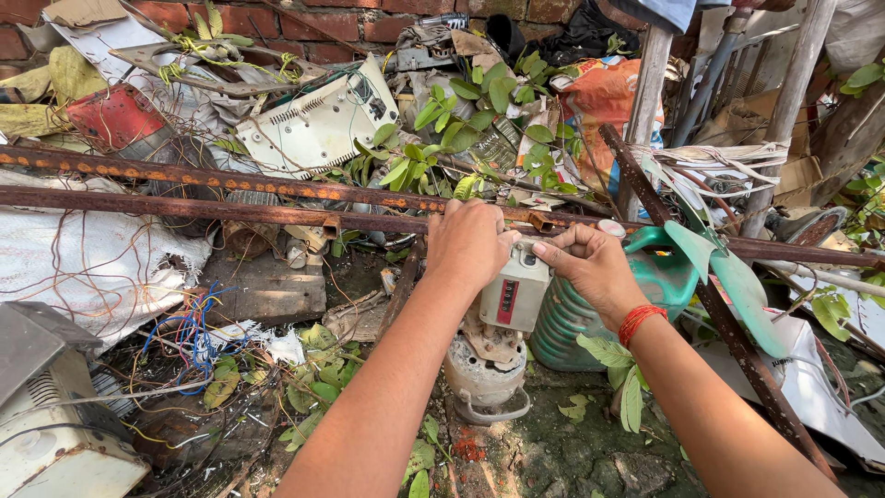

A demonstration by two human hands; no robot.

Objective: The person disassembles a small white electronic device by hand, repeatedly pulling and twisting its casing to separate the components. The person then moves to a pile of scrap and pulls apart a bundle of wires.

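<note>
A dirty white electric motor unit [498, 323] with a red-marked panel stands upright amid scrap, its rusty round base near the ground. My left hand [468, 242] rests closed over its top, against a rusty angle-iron bar [230, 210]. My right hand [590, 266], with a red thread band on the wrist, pinches the upper right corner of the motor's white housing. What the fingers hold underneath is hidden.
A green plastic can [590, 314] stands just right of the motor. A second rusty bar [719, 314] slants down to the right. Tangled wires [189, 332], a white appliance casing [318, 124], leafy twigs and a brick wall [304, 23] crowd the heap.
</note>
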